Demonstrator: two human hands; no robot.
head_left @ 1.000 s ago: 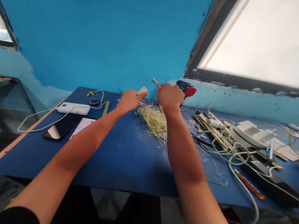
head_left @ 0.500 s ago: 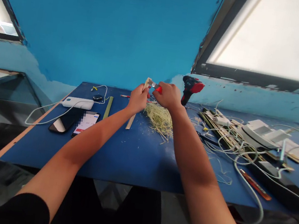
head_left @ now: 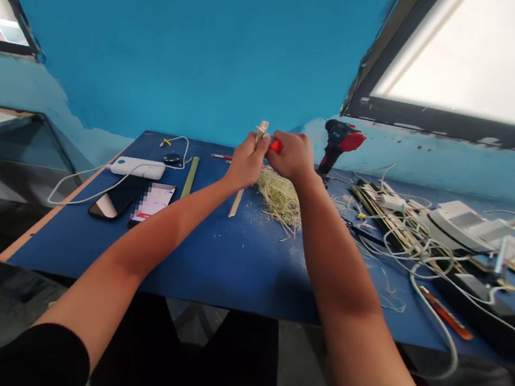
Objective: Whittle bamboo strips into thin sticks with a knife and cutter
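My left hand [head_left: 247, 160] is closed around a pale, flat wooden strip [head_left: 236, 204], whose top end sticks up above the fingers and whose lower end shows below the hand. Right beside it, my right hand [head_left: 292, 156] grips a red-handled cutter [head_left: 276, 145]. The blade is mostly hidden where it meets the strip near my left thumb. Beneath the hands, a heap of thin pale shavings [head_left: 280, 198] lies on the blue table [head_left: 227, 266].
Left: a green strip [head_left: 190, 176], a white power bank [head_left: 138, 168] with a cable, and two phones [head_left: 154, 202]. A red-black drill [head_left: 340, 142] stands behind my right hand. Tangled cables [head_left: 417, 243], strips and an orange tool [head_left: 446, 313] lie to the right.
The view has shifted slightly. Both hands are closer together, the strip stands more upright, and my left thumb now rests against the cutter's blade area.
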